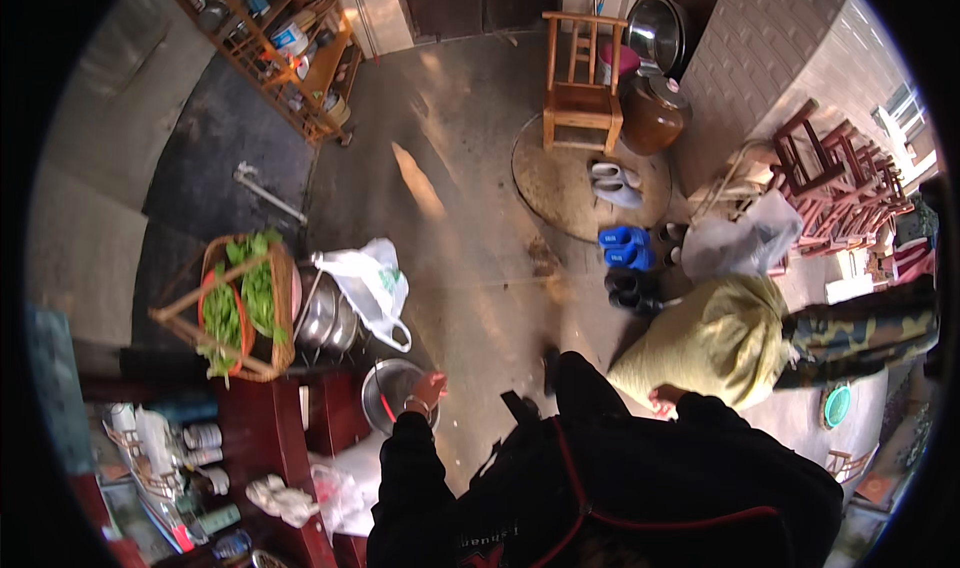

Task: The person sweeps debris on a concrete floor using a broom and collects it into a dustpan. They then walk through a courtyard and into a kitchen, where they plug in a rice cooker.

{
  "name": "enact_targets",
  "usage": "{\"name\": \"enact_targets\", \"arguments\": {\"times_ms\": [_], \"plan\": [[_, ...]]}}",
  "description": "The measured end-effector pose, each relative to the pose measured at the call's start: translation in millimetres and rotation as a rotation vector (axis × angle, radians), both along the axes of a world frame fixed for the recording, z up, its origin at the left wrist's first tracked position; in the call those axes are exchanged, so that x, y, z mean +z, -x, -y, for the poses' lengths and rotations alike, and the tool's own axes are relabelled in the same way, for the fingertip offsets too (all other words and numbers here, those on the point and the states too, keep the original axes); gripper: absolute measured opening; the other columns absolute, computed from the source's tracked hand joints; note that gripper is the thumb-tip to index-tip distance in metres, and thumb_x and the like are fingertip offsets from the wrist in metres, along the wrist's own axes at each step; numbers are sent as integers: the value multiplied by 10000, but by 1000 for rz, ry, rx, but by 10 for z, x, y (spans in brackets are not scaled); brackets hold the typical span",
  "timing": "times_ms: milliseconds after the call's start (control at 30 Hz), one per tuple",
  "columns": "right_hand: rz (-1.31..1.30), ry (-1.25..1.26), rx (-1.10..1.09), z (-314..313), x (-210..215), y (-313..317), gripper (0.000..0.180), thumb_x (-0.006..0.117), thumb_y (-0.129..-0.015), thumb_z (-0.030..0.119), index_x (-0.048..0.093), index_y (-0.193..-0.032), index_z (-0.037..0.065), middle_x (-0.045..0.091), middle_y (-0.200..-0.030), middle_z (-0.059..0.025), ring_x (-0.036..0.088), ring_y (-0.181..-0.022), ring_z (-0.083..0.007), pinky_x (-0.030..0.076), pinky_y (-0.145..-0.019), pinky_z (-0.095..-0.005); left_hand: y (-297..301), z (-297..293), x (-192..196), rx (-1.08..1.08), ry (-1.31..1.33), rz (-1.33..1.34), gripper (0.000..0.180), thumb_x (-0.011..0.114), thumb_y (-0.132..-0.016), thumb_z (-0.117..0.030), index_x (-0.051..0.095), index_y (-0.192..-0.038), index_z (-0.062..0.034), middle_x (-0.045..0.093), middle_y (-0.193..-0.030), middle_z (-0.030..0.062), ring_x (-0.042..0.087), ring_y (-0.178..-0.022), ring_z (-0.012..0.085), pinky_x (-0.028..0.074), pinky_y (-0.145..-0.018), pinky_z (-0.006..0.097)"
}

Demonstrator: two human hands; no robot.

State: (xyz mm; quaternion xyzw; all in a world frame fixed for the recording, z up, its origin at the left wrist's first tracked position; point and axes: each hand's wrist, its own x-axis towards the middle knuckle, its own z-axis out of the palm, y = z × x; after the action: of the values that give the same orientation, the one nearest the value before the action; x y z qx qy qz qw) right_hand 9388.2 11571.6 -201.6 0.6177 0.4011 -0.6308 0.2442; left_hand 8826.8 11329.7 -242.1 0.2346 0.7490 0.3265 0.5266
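Observation:
My left hand [428, 390], with a band at the wrist, appears over the right rim of a round metal basin [372, 388]. Its small, slightly bent fingers look apart, and I make out nothing in them. Whether it touches the basin I cannot tell. A red streak shows inside the basin. My right hand [664, 399], partly hidden by its black sleeve, overlaps the lower edge of a full yellowish sack [710, 333]. Its fingers are loosely bent and seem to hold nothing; contact with the sack is unclear.
At left are a basket [284, 318] of leafy greens, metal pots [325, 313] and a white plastic bag [372, 283]. Slippers [626, 247] lie by the wooden chair [583, 96]; a brown jar [655, 118] stands behind. A dark red table [250, 438] borders the left; stacked stools [840, 173], right.

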Motion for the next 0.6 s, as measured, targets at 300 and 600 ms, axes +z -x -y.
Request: {"name": "enact_targets", "arguments": {"times_ms": [300, 600], "plan": [[-154, -388, 1053, -2879, -1030, 1650, 127, 474, -721, 127, 566, -682, 47, 551, -625, -93, 536, -562, -249, 428, -501, -356, 1748, -2529, -36, 126, 226, 93, 202, 482, -820, -202, 523, -922, -33, 587, -795, 78, 596, -638, 177, 472, -534, 279], [-621, -333, -7, -6873, 174, 5513, 248, 490, -812, 208, 550, -986, 42, 585, -767, -63, 589, -619, -175, 465, -481, -350, 2807, -3194, -228, 696, 333, 1003, 300, 439, -825, -333, 543, -969, -92, 565, -904, 144, 543, -819, 318, 401, -731, 436]]}}
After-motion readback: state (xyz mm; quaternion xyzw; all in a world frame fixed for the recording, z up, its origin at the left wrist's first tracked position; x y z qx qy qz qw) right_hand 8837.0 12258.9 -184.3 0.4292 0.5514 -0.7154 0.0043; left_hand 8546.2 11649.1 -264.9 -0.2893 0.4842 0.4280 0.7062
